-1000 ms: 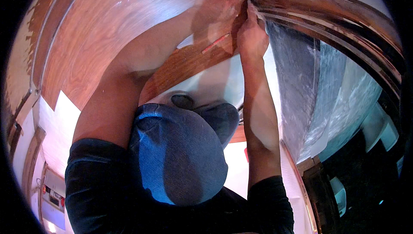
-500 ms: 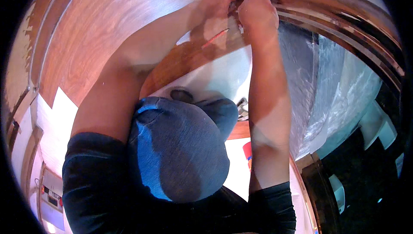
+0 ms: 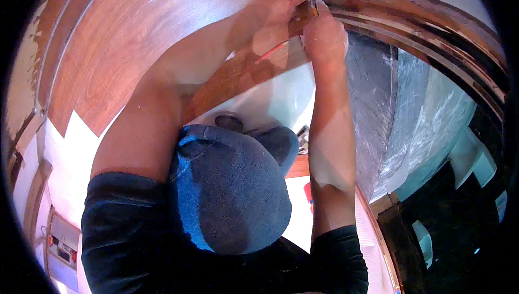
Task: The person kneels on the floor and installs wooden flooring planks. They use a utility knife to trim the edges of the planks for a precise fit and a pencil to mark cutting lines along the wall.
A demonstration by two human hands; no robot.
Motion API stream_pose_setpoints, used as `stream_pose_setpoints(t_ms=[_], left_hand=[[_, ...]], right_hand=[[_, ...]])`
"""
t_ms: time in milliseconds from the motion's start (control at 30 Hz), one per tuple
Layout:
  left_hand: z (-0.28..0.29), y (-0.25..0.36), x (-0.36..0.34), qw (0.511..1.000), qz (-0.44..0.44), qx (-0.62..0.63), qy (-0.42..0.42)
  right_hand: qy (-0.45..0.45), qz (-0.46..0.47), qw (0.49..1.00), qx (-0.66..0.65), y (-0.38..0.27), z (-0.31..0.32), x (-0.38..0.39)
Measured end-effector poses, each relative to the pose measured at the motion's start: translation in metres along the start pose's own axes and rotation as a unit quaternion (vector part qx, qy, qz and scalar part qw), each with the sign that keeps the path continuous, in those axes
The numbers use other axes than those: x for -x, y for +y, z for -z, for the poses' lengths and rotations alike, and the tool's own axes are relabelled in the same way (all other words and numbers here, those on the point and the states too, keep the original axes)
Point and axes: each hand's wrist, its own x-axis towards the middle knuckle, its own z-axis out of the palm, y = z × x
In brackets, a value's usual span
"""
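My right hand (image 3: 325, 35) is closed around a slim tool with a yellow part and a dark tip (image 3: 315, 8), perhaps a cutter; most of it is hidden. Its tip is at the corner where the wood-patterned board (image 3: 130, 61) meets a dark wooden frame (image 3: 411, 10). Just left of it, my left hand (image 3: 277, 6) has its fingers bent together at the board's edge, and whatever they pinch or press is hidden. A red pencil (image 3: 272, 51) lies on the board below my left hand.
Wrinkled clear plastic sheeting (image 3: 411, 115) hangs right of my right forearm. My bent knee in blue trousers (image 3: 232, 186) fills the middle. Pale angular pieces (image 3: 473, 159) show in the dark area at right. White scuffs mark the board's far end.
My right hand has drawn slightly toward me, bringing the tool's yellow part into view. My left hand has shifted a little, and the view has tilted slightly.
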Motion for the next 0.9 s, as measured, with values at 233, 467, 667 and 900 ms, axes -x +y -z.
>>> stream_pose_setpoints(t_ms=[233,467,667,900], left_hand=[[0.019,0.006,0.019,0.985,-0.143,-0.085,0.038],[-0.005,-0.01,-0.002,0.99,-0.126,-0.06,-0.021],[-0.017,-0.027,-0.004,0.989,-0.14,-0.044,-0.005],[0.028,-0.01,0.012,0.951,-0.271,-0.055,0.135]], right_hand=[[0.015,-0.007,1.0,-0.005,-0.008,-0.003,0.001],[-0.034,0.056,0.998,-0.011,0.015,0.009,0.001],[0.089,-0.098,0.978,-0.162,0.06,-0.038,0.133],[0.25,-0.052,0.962,-0.093,0.08,-0.114,0.183]])
